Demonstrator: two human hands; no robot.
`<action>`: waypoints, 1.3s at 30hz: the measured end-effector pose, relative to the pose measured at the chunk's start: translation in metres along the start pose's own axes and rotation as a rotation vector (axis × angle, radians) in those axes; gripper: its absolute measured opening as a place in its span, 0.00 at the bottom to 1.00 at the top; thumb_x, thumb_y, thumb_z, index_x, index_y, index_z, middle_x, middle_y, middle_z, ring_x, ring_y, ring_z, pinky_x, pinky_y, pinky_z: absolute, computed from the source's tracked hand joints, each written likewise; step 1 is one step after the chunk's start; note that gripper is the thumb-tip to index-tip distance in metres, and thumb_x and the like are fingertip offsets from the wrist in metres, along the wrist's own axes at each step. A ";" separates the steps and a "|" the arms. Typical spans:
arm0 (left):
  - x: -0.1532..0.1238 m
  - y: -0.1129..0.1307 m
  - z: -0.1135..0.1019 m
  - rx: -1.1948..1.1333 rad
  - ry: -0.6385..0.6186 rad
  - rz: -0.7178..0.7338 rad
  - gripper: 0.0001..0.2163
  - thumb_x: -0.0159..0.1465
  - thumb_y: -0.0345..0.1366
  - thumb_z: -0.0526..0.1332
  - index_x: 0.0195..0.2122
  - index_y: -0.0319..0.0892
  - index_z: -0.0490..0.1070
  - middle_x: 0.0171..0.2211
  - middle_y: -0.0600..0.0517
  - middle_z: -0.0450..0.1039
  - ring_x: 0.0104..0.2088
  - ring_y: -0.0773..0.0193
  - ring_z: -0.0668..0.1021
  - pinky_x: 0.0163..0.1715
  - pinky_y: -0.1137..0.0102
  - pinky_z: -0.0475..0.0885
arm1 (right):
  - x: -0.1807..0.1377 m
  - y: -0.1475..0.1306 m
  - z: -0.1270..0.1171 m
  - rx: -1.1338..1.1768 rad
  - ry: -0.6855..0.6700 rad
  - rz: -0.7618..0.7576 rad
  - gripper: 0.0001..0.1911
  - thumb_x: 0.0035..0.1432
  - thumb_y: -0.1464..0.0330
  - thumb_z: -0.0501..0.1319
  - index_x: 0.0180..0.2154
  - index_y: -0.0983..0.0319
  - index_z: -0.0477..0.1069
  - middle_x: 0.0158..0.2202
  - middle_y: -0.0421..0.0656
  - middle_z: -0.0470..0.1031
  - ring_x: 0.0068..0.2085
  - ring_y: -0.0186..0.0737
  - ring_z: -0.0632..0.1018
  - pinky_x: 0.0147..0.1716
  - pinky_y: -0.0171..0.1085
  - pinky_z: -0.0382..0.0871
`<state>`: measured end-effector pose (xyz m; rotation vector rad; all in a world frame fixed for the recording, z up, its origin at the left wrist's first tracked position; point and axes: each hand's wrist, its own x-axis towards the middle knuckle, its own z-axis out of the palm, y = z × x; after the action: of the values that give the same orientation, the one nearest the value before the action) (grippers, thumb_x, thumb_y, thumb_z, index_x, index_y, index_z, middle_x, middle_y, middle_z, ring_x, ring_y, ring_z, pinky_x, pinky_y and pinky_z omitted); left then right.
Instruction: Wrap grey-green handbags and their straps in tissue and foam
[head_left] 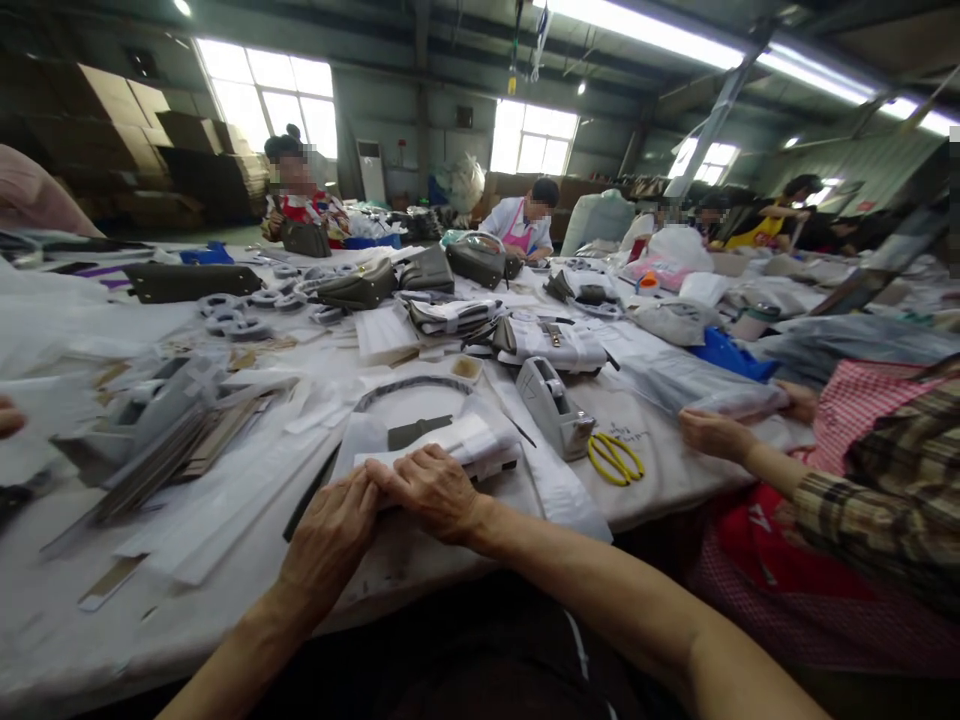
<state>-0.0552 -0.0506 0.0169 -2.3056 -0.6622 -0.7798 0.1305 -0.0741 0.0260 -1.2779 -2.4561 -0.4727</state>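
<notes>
A dark olive handbag lies flat before me, partly covered by a white wrapping sheet (pixel 480 432). Its handle (pixel 412 381) arches out on the far side, bound in pale wrap. My left hand (pixel 330 522) bends its fingers over the near left edge of the sheet. Right against it, my right hand (pixel 431 487) presses closed fingers on the same edge, the fingertips of both hands meeting. What lies under the fingers is hidden. A grey tape dispenser (pixel 555 410) stands right of the bag, with yellow-handled scissors (pixel 615 458) beside it.
Left are another tape dispenser (pixel 154 410), a stack of grey-brown strips (pixel 187 450) and white sheets (pixel 225 500). Tape rolls (pixel 232 318) and a partly wrapped bag (pixel 555 342) lie beyond. At right, a co-worker's hand (pixel 716 435) holds a plastic-covered item (pixel 675 375).
</notes>
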 end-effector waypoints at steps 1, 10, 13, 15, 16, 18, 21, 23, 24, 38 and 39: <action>-0.003 0.002 0.000 -0.008 0.021 -0.006 0.14 0.66 0.23 0.49 0.48 0.31 0.70 0.43 0.37 0.78 0.43 0.51 0.80 0.43 0.61 0.74 | -0.001 -0.002 -0.001 0.008 -0.003 0.006 0.23 0.70 0.69 0.48 0.65 0.61 0.55 0.38 0.45 0.76 0.40 0.46 0.75 0.44 0.46 0.67; -0.027 0.008 0.007 -0.121 0.066 -0.140 0.16 0.68 0.25 0.50 0.54 0.37 0.69 0.50 0.44 0.77 0.48 0.56 0.79 0.51 0.63 0.69 | -0.001 0.090 -0.049 0.419 0.273 0.431 0.22 0.68 0.64 0.54 0.61 0.59 0.61 0.49 0.45 0.77 0.46 0.38 0.78 0.49 0.39 0.70; -0.030 0.010 0.010 -0.134 0.085 -0.164 0.17 0.68 0.25 0.49 0.54 0.39 0.70 0.49 0.46 0.78 0.48 0.58 0.79 0.52 0.64 0.68 | 0.009 0.147 -0.035 0.239 0.109 0.581 0.21 0.66 0.66 0.56 0.59 0.60 0.66 0.54 0.49 0.74 0.53 0.43 0.75 0.54 0.43 0.67; -0.030 0.011 0.011 -0.137 0.094 -0.178 0.17 0.68 0.24 0.49 0.53 0.40 0.71 0.49 0.47 0.78 0.47 0.58 0.80 0.52 0.64 0.68 | 0.016 0.173 -0.015 0.086 -0.107 0.622 0.24 0.65 0.64 0.58 0.60 0.62 0.65 0.62 0.53 0.67 0.61 0.49 0.68 0.59 0.48 0.61; -0.030 0.012 0.011 -0.137 0.086 -0.186 0.17 0.68 0.24 0.49 0.54 0.40 0.71 0.50 0.47 0.78 0.48 0.58 0.80 0.52 0.64 0.68 | 0.020 0.182 -0.004 0.023 -0.208 0.634 0.26 0.65 0.62 0.58 0.61 0.63 0.64 0.65 0.54 0.62 0.65 0.51 0.64 0.61 0.50 0.57; -0.030 0.012 0.010 -0.134 0.055 -0.196 0.18 0.68 0.23 0.50 0.54 0.41 0.70 0.50 0.47 0.77 0.48 0.58 0.80 0.53 0.64 0.68 | 0.027 0.194 0.018 -0.051 -0.348 0.646 0.30 0.64 0.59 0.59 0.63 0.64 0.61 0.70 0.54 0.53 0.69 0.55 0.55 0.64 0.55 0.48; -0.029 0.014 0.009 -0.135 0.060 -0.219 0.18 0.67 0.22 0.50 0.53 0.41 0.71 0.50 0.47 0.78 0.48 0.59 0.80 0.52 0.65 0.68 | 0.035 0.206 0.043 -0.048 -0.428 0.634 0.29 0.63 0.58 0.60 0.62 0.64 0.63 0.71 0.54 0.49 0.70 0.57 0.49 0.65 0.59 0.38; -0.029 0.015 0.009 -0.134 0.050 -0.228 0.19 0.67 0.22 0.50 0.54 0.41 0.71 0.50 0.47 0.78 0.48 0.58 0.80 0.53 0.65 0.68 | 0.038 0.212 0.054 -0.030 -0.473 0.625 0.24 0.64 0.59 0.58 0.58 0.63 0.69 0.71 0.53 0.49 0.71 0.56 0.48 0.66 0.58 0.35; -0.029 0.016 0.009 -0.130 0.034 -0.227 0.19 0.67 0.23 0.51 0.55 0.41 0.70 0.50 0.47 0.78 0.48 0.58 0.80 0.53 0.65 0.68 | 0.039 0.215 0.059 -0.020 -0.494 0.623 0.22 0.65 0.59 0.57 0.55 0.62 0.72 0.71 0.51 0.50 0.71 0.56 0.48 0.66 0.58 0.34; -0.029 0.010 0.011 -0.137 0.071 -0.209 0.20 0.66 0.24 0.50 0.58 0.41 0.68 0.47 0.47 0.79 0.45 0.60 0.81 0.51 0.67 0.70 | 0.011 0.188 -0.008 0.154 -0.084 0.630 0.12 0.65 0.66 0.58 0.45 0.60 0.77 0.54 0.48 0.75 0.55 0.42 0.74 0.57 0.43 0.65; -0.029 0.009 0.011 -0.145 0.074 -0.224 0.20 0.66 0.25 0.50 0.57 0.41 0.69 0.47 0.47 0.79 0.45 0.60 0.81 0.50 0.67 0.70 | -0.001 0.182 -0.021 0.205 0.025 0.636 0.10 0.64 0.66 0.58 0.41 0.60 0.78 0.49 0.47 0.78 0.50 0.41 0.77 0.53 0.42 0.68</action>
<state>-0.0666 -0.0567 -0.0128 -2.3449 -0.8657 -1.0420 0.2847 0.0148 0.0689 -1.8225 -1.8633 -0.0638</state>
